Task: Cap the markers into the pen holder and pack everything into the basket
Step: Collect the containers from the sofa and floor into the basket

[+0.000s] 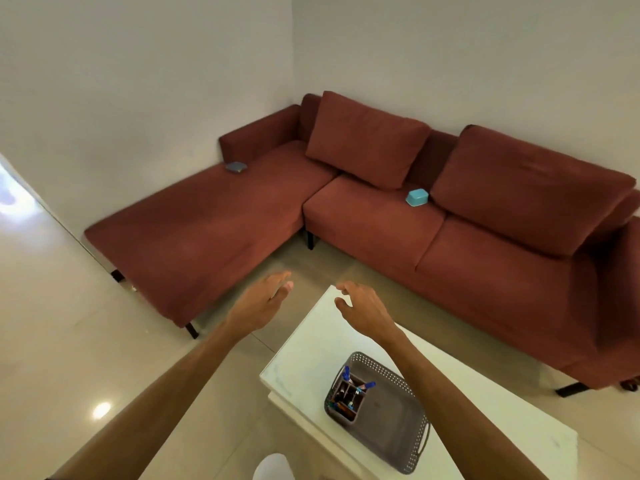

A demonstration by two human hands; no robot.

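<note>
A grey perforated basket sits on the white table. Inside its left end stands a grey pen holder with blue-capped markers sticking up out of its compartments. Both my arms reach forward, well beyond the basket. My left hand hovers over the floor to the left of the table's far corner, fingers spread and empty. Above that far corner, my right hand is open with curled fingers, holding nothing.
A dark red L-shaped sofa fills the far side and right. A small blue box lies on its seat and a grey-blue one on the chaise. Glossy tile floor spreads to the left.
</note>
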